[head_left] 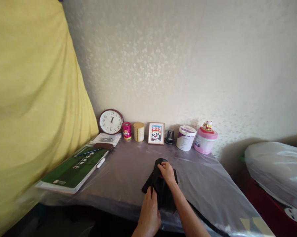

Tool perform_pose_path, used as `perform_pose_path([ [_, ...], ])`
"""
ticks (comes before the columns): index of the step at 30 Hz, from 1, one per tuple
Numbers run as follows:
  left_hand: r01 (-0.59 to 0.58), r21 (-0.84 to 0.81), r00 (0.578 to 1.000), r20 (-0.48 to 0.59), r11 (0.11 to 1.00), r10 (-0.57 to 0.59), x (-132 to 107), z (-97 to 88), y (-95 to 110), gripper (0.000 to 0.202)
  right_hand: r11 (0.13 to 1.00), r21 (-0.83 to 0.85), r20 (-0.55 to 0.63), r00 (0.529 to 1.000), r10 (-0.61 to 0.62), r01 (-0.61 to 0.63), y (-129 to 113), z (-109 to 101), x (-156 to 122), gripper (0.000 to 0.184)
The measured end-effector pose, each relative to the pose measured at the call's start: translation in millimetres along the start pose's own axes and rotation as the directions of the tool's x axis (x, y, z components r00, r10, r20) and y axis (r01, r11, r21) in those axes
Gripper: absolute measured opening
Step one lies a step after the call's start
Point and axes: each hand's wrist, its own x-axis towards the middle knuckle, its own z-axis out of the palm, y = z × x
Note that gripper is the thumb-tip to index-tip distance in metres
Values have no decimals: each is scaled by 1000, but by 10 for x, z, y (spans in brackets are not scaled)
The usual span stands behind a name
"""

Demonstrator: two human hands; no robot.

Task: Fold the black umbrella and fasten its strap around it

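A black cloth item with a long strap (168,197) lies bunched near the front edge of the table; its folds hide its exact kind. My right hand (167,172) reaches across it, fingers closed on the cloth close to its far, rounded end. Lower down, my left hand (149,209) pinches the near left edge of the same item between thumb and fingers. From its right side the strap (205,219) runs along the table toward the bottom of the view.
A clear plastic sheet covers the table (128,171). Along the wall stand a clock (111,121), a pink can (127,131), a yellow tin (138,132), a framed panda picture (156,133), a black device (169,137) and two tubs (186,138). A green book (74,169) lies left.
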Motion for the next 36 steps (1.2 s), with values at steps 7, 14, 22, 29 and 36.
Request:
perform_pose_path([
  [7, 31, 76, 999, 10, 997, -31, -16, -1, -37, 69, 973, -169, 88, 985, -146, 159, -96, 61, -129, 20],
  [14, -32, -42, 986, -164, 999, 24, -49, -35, -35, 90, 910, -231, 175, 935, -309, 345, -106, 59, -348, 25],
  [22, -14, 197, 989, -144, 980, 43, -17, 165, -125, 70, 855, 49, 324, 801, -503, 517, -63, -49, -600, 21],
  [29, -59, 256, 987, -133, 965, 95, 24, 228, -179, 66, 638, -42, 197, 633, -749, 769, 177, -183, -796, 25],
  [36, 25, 198, 999, 18, 980, -29, 10, 87, -83, 69, 623, -280, 238, 682, -692, 730, 272, -118, -308, 30],
])
